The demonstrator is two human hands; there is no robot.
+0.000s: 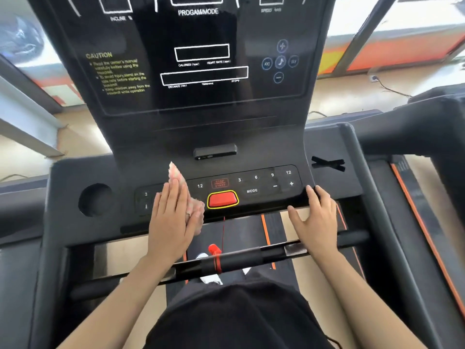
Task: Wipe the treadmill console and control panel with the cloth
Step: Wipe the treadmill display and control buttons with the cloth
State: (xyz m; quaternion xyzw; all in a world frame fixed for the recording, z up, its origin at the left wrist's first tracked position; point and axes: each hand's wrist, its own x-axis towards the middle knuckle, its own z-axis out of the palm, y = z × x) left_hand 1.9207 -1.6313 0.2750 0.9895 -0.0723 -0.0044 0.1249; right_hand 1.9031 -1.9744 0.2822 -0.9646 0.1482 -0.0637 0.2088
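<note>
Presently, L hand (171,217) lies flat, fingers straight and together, pressing a pink cloth (198,212) onto the left part of the control panel (261,197). The cloth is bunched: one corner stands up past the fingertips, and its right edge sits just beside the red button (222,199). R hand (317,220) rests spread and relaxed on the panel's front edge, gripping nothing, fingertips near the minus and plus keys.

Risks noted:
1. Accidental key press. A swipe to the right crosses the red button, the START/STOP key (219,183) and the speed nos. The person appears to stand on the belt (241,227). The display windows are dark, so the unit is prob. off, but this is not confirmed.
2. Cloth loss. The palm only presses and does not pinch. Near the front edge the cloth can slide out and drop onto the belt below.
3. Snag. The red cord (223,230) hangs from under the red button to a clip (215,250) on the bar (251,260). A trailing cloth edge can catch it.
4. R fingertips can creep onto the keys if weight shifts fwd.
5. Missed cover. The upper console (201,104) and cup hole (94,200) are well apart from the cloth, and whether they are clean cannot be told.
</note>
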